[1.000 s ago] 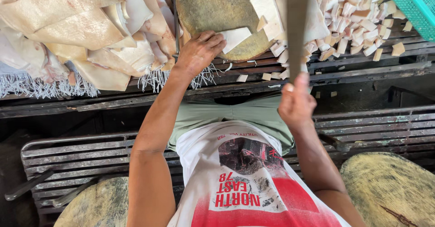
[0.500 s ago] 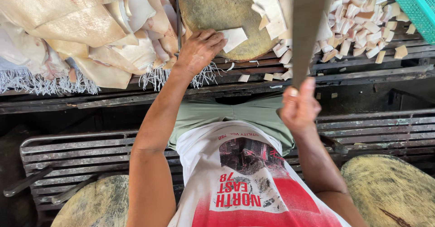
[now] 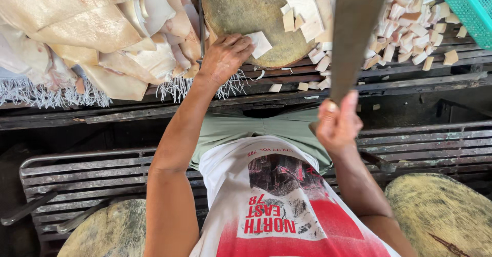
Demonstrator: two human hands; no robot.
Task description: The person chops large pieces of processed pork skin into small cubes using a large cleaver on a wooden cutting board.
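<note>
1. Raised higher than half a second ago, the big cleaver blade [image 3: 359, 31] now fills more of the upper right; the left hand [image 3: 223, 57] has barely shifted on the block.
2. Pile of large pale tan sheets [image 3: 87, 31] takes up the top left, lying on a fringed cloth [image 3: 36, 90] whose white threads hang over the bench edge.
3. Slatted metal bench [image 3: 102, 170] runs across the middle, dark and worn, with the person's torso in a white and red printed shirt [image 3: 287, 211] below it.
4. Round wooden chopping block [image 3: 246, 11] sits top centre, yellowish and scarred.
5. Two more round blocks show at the bottom, one lower left [image 3: 102, 231], one lower right [image 3: 446, 216].
6. Teal plastic basket [image 3: 469, 6] cuts into the top right corner.
7. Heap of small cut pale pieces [image 3: 410, 31] lies right of the block, some spilled onto the slats.
8. Right hand [image 3: 335, 126] is closed in a fist around the cleaver handle, blade pointing up and away, held in the air above the lap.
9. Left hand rests palm down on the near edge of the block, fingers curled and pressing on one flat pale square piece [image 3: 260, 44].
10. That piece lies on the block's lower right rim, partly under the fingertips.
</note>
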